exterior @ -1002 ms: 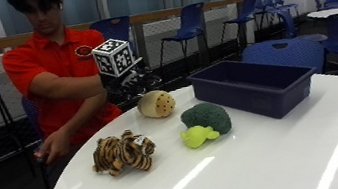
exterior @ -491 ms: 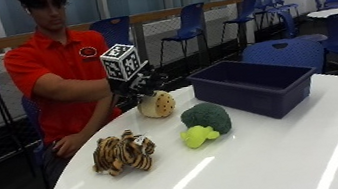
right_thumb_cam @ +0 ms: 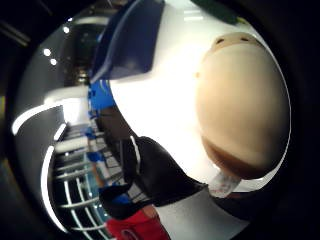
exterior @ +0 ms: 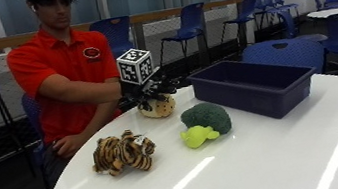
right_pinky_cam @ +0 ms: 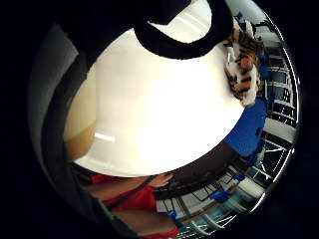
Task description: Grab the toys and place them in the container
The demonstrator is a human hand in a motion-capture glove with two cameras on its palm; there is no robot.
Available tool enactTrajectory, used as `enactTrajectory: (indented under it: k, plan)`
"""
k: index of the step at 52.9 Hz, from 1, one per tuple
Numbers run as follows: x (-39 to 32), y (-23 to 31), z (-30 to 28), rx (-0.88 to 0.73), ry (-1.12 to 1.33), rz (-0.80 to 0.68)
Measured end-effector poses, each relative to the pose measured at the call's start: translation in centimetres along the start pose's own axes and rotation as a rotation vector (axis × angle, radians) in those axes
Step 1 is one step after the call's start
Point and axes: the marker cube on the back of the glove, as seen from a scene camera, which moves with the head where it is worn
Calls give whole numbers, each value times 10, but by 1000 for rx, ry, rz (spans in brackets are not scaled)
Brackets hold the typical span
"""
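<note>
My gloved right hand hangs with spread fingers directly over a round tan plush toy near the table's back edge, close to its top; I cannot tell if it touches. That tan toy fills much of the thumb side view, with nothing curled round it. A striped tiger plush lies at the front left, also visible as the tiger in the little finger side view. A green broccoli plush sits mid-table. The dark blue container stands just right of the hand and looks empty.
The round white table has open surface at the front and right. The person's bare left hand rests below the table's edge. Blue chairs stand behind the container.
The gloved hand has travelled right and down from in front of the person's chest to just above the tan toy. The toys and container have not moved.
</note>
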Motion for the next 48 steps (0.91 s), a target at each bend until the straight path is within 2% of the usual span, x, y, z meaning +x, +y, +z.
enactTrajectory:
  k: [13, 22, 39, 48]
  plan:
    - [-4, -7, 17, -7, 41, 5]
    - [1, -8, 36, -68, 94, 38]
    - [-2, -9, 35, -174, 187, 36]
    - [-3, -12, 33, -160, 175, 35]
